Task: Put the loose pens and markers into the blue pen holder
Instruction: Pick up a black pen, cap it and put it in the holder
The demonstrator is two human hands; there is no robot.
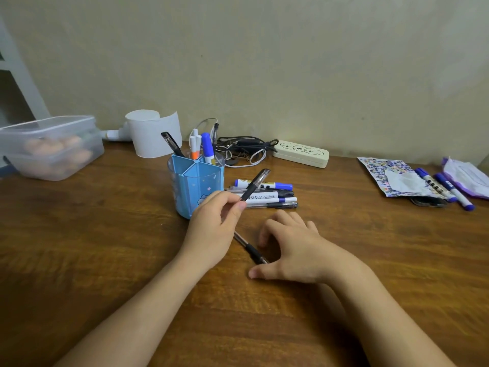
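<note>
Left hand (217, 221) pinches black-gripped clear pen (255, 184), tilted.

I've got the holder (195, 185) mid-counter (105, 247), pen pile (264, 194) just right of it, tub (50, 147) far left, case (301, 153) behind, two markers (444, 188) far right.

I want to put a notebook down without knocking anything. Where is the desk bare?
Bare: the wood between the clear food box and blue pen holder, and between the pen pile and sticker sheet. Crowded: around the holder, the cables, and both hands, left, right.
</note>
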